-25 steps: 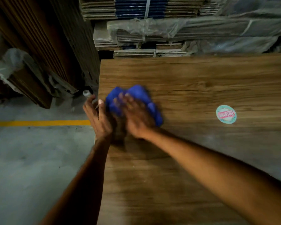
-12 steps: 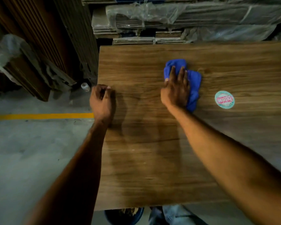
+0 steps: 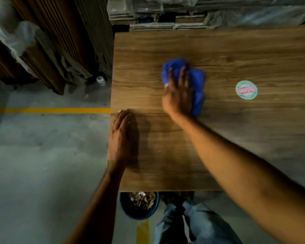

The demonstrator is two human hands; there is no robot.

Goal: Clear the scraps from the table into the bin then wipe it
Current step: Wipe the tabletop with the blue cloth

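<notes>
Blue cloth (image 3: 196, 81) slides left, away from the sticker (image 3: 246, 90).
Right hand (image 3: 179, 95) presses it with straight fingers; left hand (image 3: 120, 136) lies flat, fingers together, at the table (image 3: 236, 138) edge.

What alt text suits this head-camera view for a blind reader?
A person's right hand presses a crumpled blue cloth onto a brown wooden table; the left hand rests at its edge, near a scrap-filled round blue bin.

Open table (image 3: 271, 129) lies at 12, 5 and 9 o'clock of cloth (image 3: 196, 81). Flat sticker (image 3: 246, 90) at 3. Cardboard stacks (image 3: 157, 13) wall the far edge.
</notes>
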